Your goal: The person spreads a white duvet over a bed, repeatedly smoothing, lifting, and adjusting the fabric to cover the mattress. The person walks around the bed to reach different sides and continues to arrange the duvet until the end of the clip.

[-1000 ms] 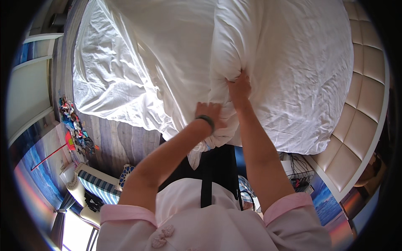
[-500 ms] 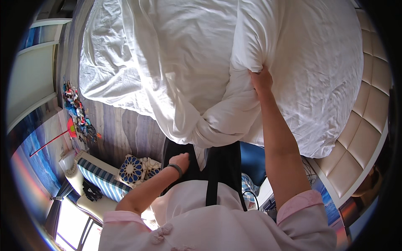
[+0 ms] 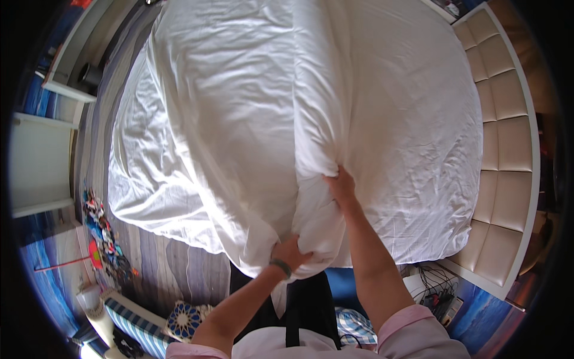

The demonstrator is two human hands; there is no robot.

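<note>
A large white duvet (image 3: 239,149) lies across the bed in front of me, its right side gathered into a thick fold that runs away from me. My right hand (image 3: 342,184) is closed on the right edge of that fold, bunching the cloth. Nearer to me, my left hand (image 3: 290,251), with a dark band on the wrist, rests on the near end of the duvet. Its thumb is spread away from the fingers. The white sheet (image 3: 412,149) shows to the right of the fold, wrinkled toward its edge.
A padded beige headboard (image 3: 508,149) borders the bed on the right. To the left, a heap of small items (image 3: 101,221) and a red dustpan (image 3: 94,254) sit on the grey-striped floor (image 3: 179,263). A striped sofa (image 3: 134,326) and patterned cushion (image 3: 184,320) stand lower left; cables (image 3: 439,287) lie lower right.
My left hand has moved from beside my body onto the duvet's near end. The right hand keeps its hold on the fold. The fold now lies straighter, and the view has shifted.
</note>
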